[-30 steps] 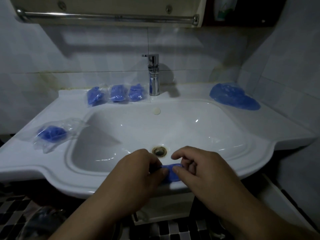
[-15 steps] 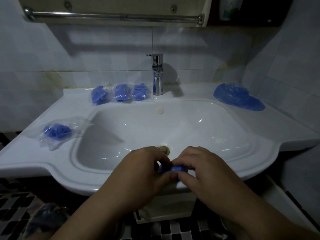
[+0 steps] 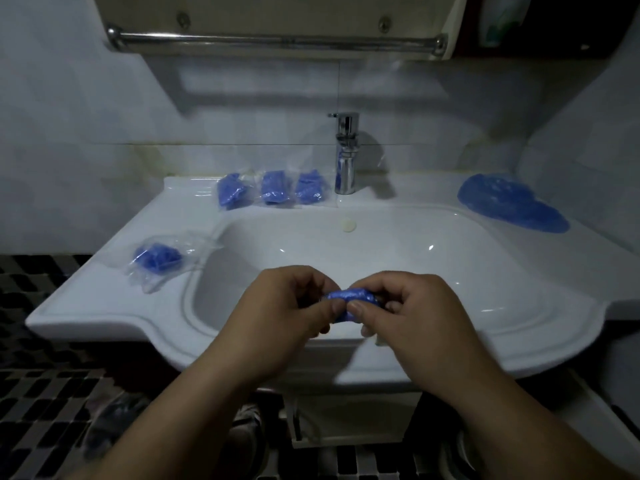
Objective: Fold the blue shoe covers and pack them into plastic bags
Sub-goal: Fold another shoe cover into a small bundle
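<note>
So both hands are up over the front rim of the sink (image 3: 502, 344), and the little folded blue shoe cover (image 3: 351, 299) sits right between them. Left hand (image 3: 284, 306) has fingers curled in, thumb pinching the cover's left end; right hand (image 3: 412, 310) pinches the right end, thumb on the near side. Most of the cover is buried under the fingers (only a short blue bit shows, so I can't tell how neatly it's folded). Three bagged covers (image 3: 273, 188) are lined up on the back ledge just left of the tap (image 3: 346, 157), another bagged one (image 3: 159, 259) lies on the left ledge, and a loose pile of unfolded blue covers (image 3: 509, 206) is in the far right corner. The drain's hidden behind the hands, and the lighting's dim, so the floor stuff below is hard to make out.
</note>
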Tool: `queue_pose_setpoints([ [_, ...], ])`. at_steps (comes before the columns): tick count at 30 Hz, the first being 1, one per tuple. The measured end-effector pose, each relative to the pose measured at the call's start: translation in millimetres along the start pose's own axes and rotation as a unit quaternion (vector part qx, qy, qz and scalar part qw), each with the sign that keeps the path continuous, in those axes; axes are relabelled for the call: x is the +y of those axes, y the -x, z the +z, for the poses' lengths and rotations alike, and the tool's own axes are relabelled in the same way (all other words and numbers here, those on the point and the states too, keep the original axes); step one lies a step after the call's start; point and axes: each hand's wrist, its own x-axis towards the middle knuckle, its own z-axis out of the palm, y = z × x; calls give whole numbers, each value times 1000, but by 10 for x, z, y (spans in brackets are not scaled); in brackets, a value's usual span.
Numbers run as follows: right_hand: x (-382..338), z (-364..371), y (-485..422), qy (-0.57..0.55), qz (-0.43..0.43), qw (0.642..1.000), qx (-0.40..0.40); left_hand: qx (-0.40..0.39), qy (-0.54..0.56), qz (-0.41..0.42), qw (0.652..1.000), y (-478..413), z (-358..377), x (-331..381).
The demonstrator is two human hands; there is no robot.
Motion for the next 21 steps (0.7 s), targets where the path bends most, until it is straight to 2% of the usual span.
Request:
queue_pose_setpoints([
  [1,-6,20,-21,-18,6,1000,7,12,8,-5,1000,-21,-72,-33],
  [3,-18,55,-57,-52,15,998,16,105,-28,-5,994,-106,-268,-153],
  [5,-27,86,-67,-56,14,998,14,231,-150,2,961,-235,-530,-354],
  [7,-33,123,-64,-47,10,999,12,302,-269,-23,914,-356,-805,-572],
  [9,-39,139,-58,-41,4,999,10,300,-338,-77,889,-460,-1022,-769],
  [13,-43,121,-55,-35,-4,999,11,238,-452,-186,839,-575,-1161,-950],
  [16,-42,98,-49,-29,-9,1000,8,223,-448,-202,842,-581,-1159,-993],
  [21,-49,74,-17,-28,-15,1000,-1,259,-389,-187,864,-503,-1267,-1021],
])
